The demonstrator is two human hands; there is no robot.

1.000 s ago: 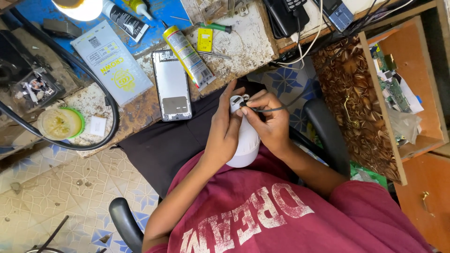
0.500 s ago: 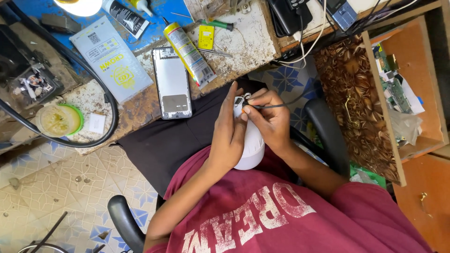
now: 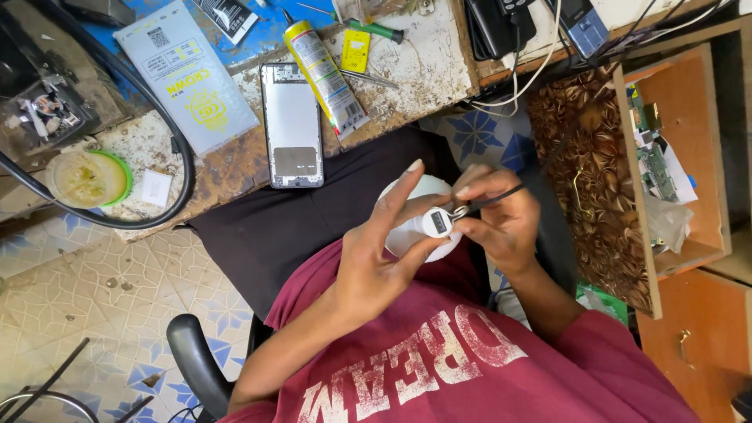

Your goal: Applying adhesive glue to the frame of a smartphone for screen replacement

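My left hand pinches a small round white part with a dark window between thumb and fingers, index finger stretched out. Behind it, over my lap, is a larger white rounded object. My right hand grips a thin dark tool, its metal tip touching the small part's right edge. Both hands hover above a black cloth just in front of my maroon shirt.
On the worn desk lie a phone with its back off, a yellow-capped glue tube, a white packet, a green-handled screwdriver and a black cable. A green-rimmed cup stands left. An open wooden drawer holds circuit boards at right.
Both hands have drawn back from the desk edge toward my chest. My left index finger is now stretched out, and the small part faces up more plainly.
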